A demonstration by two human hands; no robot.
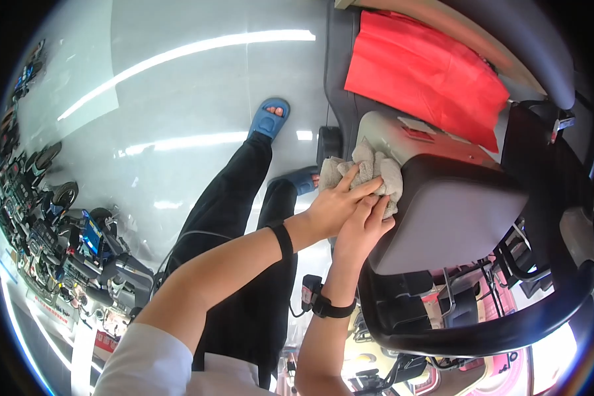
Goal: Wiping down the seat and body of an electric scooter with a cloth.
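Note:
A folded beige-grey terry cloth (388, 180) lies bunched against the side of a scooter's light plastic body (383, 131), at the edge of its dark seat (450, 222). My left hand (339, 203) comes in from the left, its fingers spread and pressed into the cloth. Close beside it, my right hand (364, 225) holds the cloth's lower part with bent fingers, touching my left hand. The palms and the underside of the cloth are hidden. A black strap is on each wrist, the right one carrying a small device.
A red sheet (425, 64) covers the scooter's floorboard. A black curved rail (475, 339) rings the seat. Below are more scooters, some pink; rows of two-wheelers (64, 237) stand at the left. My feet in blue slippers (270, 119) are on the glossy grey floor (188, 94).

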